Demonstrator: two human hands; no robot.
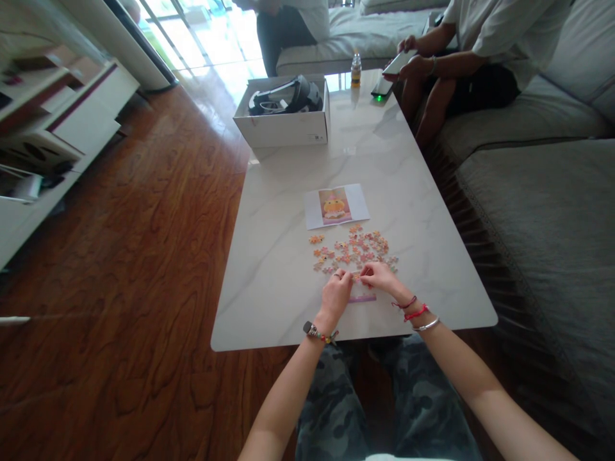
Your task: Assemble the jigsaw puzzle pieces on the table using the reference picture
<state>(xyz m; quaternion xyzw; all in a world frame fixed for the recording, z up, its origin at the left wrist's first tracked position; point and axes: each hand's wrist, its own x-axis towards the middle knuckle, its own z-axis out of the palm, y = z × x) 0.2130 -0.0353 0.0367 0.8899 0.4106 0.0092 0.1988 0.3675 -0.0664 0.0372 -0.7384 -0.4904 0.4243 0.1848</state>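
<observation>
Orange, pink and pale jigsaw puzzle pieces (344, 248) lie loose on the white marbled table just beyond my hands. My left hand (337, 293) is closed, its fingertips pinched at the left side of a small orange piece (356, 276). From the right, my right hand (378, 276) pinches at the same small cluster, with thumb and forefinger together. The fingers partly hide what they hold. Below them a joined purple strip of puzzle (362, 298) lies flat. Past the loose pieces rests a printed sheet (359, 200) with an orange, cake-like picture.
A white open box (288, 130) holding a dark headset (300, 96) stands on the far left of the table (269, 256). Farther back are a small bottle (355, 72) and a dark device with a green light (381, 89). Two people sit on sofas beyond.
</observation>
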